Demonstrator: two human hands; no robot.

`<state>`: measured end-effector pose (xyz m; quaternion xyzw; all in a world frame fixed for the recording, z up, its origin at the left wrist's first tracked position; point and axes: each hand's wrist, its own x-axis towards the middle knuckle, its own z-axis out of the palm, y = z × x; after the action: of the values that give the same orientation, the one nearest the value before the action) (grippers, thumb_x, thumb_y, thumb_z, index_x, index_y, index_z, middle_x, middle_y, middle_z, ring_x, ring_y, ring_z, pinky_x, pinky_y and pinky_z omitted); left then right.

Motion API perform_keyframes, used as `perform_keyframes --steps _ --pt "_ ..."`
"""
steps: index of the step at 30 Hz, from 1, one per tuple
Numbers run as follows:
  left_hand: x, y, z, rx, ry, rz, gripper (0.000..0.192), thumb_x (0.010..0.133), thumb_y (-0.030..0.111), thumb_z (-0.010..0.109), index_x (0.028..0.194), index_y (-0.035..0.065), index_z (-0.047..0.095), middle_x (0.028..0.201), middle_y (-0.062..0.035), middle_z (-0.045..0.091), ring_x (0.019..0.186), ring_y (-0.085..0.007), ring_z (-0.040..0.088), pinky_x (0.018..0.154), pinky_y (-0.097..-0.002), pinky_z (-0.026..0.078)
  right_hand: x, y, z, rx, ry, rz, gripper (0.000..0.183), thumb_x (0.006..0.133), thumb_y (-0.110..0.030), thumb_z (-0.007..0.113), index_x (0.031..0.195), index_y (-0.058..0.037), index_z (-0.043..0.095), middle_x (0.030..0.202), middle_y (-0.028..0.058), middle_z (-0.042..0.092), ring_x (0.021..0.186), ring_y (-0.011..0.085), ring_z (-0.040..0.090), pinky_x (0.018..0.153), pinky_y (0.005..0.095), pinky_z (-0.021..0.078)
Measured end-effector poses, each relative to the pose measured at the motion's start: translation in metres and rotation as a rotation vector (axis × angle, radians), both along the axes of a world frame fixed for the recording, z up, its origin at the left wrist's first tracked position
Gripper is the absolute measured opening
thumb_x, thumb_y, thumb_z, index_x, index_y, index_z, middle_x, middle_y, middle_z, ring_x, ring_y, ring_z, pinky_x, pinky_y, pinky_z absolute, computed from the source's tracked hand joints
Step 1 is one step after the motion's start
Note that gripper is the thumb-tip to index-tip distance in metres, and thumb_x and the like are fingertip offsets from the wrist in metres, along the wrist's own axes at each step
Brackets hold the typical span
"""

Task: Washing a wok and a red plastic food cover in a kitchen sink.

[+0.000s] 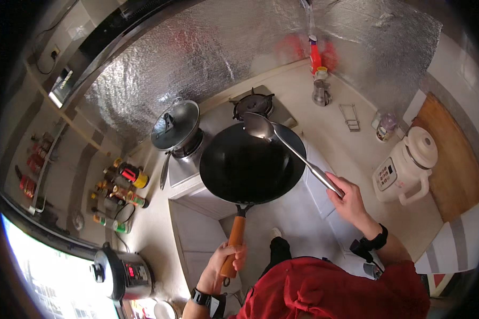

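My left hand (228,261) grips the wooden handle of a black wok (239,171), which is held up in front of the stove, its dark inside facing me. My right hand (349,199) is closed around the handle end of a metal ladle or spatula (259,127). The broad head of that utensil lies over the wok's far rim. Beyond the wok, a gas burner (254,104) with a black pan support carries no pot. On the other burner, to the left, stands a lidded pan (176,125) with its handle pointing towards me.
On the right counter are a cream blender-like appliance (401,171), a wooden board (449,159), a wire rack (349,117), a jar (385,129), a metal pitcher (321,93) and a red spray bottle (314,58). Condiment bottles (133,175) and an electric pressure cooker (123,275) stand left.
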<state>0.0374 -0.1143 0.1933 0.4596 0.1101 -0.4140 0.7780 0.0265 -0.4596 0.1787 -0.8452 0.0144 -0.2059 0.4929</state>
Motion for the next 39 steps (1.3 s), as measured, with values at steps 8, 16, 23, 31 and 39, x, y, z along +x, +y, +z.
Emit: perform_keyframes --steps 8,16,23,31,39 --pt "0.172 0.009 -0.015 -0.054 -0.087 -0.133 0.017 0.077 0.010 0.059 0.085 0.0031 0.046 0.058 -0.0003 0.042 0.041 -0.0094 0.041 0.037 -0.0228 0.034 0.139 0.025 0.013 -0.277 -0.081 -0.128 0.038 0.077 -0.002 0.060 0.115 -0.0067 0.057 0.078 0.0128 0.057 0.066 0.0286 0.058 0.059 0.0355 0.0461" --pt "0.308 -0.013 -0.040 -0.128 -0.137 -0.205 0.022 0.076 0.011 0.061 0.090 0.0060 0.045 0.061 0.0002 0.044 0.044 -0.0086 0.042 0.038 -0.0231 0.035 0.264 0.032 -0.013 -0.649 -0.022 -0.079 0.050 0.071 0.000 0.056 0.120 -0.0104 0.053 0.089 0.0138 0.053 0.069 0.0321 0.058 0.063 0.0424 0.0494" --pt "0.383 -0.041 -0.065 -0.143 -0.108 -0.197 0.021 0.079 0.014 0.062 0.092 0.0083 0.046 0.062 0.0023 0.041 0.045 -0.0065 0.039 0.038 -0.0203 0.032 0.339 0.031 -0.023 -0.846 0.058 -0.142 0.051 0.069 0.001 0.058 0.119 -0.0096 0.054 0.086 0.0112 0.050 0.070 0.0280 0.059 0.059 0.0382 0.0505" --pt "0.412 -0.062 -0.078 -0.145 -0.090 -0.153 0.028 0.076 0.013 0.063 0.095 0.0069 0.044 0.063 0.0006 0.043 0.045 -0.0083 0.042 0.039 -0.0213 0.034 0.388 0.024 -0.031 -0.855 0.085 -0.114 0.041 0.076 -0.003 0.052 0.117 -0.0086 0.053 0.088 0.0165 0.053 0.072 0.0325 0.061 0.057 0.0408 0.0512" --pt "0.415 -0.051 -0.102 -0.078 -0.116 -0.168 0.033 0.080 0.025 0.062 0.100 0.0052 0.044 0.067 -0.0016 0.047 0.048 -0.0105 0.046 0.041 -0.0237 0.037 0.411 0.025 -0.054 -0.804 0.216 -0.017 0.051 0.078 -0.002 0.052 0.127 -0.0123 0.045 0.103 0.0148 0.047 0.075 0.0340 0.060 0.063 0.0455 0.0499"
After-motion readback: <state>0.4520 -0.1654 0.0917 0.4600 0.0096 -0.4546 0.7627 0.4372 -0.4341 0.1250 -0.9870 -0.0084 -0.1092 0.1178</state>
